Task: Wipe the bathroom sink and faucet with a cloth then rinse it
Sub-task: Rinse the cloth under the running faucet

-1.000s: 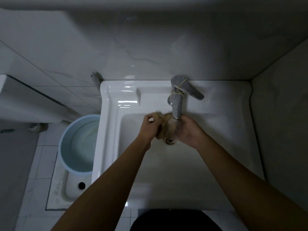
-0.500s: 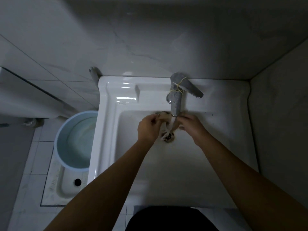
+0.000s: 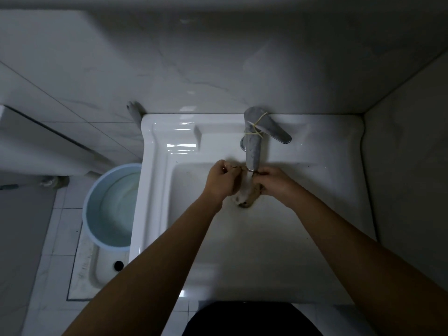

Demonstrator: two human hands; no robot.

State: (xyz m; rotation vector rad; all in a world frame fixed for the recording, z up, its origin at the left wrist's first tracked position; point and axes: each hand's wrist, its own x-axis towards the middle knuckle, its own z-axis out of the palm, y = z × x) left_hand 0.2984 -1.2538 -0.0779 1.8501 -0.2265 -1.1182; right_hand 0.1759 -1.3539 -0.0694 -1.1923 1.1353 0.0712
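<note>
Both hands are in the sink [image 3: 303, 251] basin under the faucet [image 3: 253, 146] spout, water running. My left hand [image 3: 221, 181] pinches one end of the cloth [image 3: 252, 196], fingers curled shut on it; my right hand [image 3: 274, 183] pinches the other end the same way. The cloth hangs between them right under the stream, its lower bunch sagging down over the drain area — the drain itself is hidden by it.

Change from a second ago: the cloth was a wad squeezed between both palms; half a second ago the hands started to part, and now they sit further apart with the cloth stretched out and drooping in the flow. So I'm opening it up to let water through — rinse step, wiping looks finished, though I can't tell how clean the basin is in this dim light. A few dark specks show on the ledge beside the spout.

Handle is turned toward the right, with a rubber band [image 3: 254, 128] looped around the faucet body. Blue bucket [image 3: 97, 209] with water sits on the floor left of the sink, untouched.
</note>
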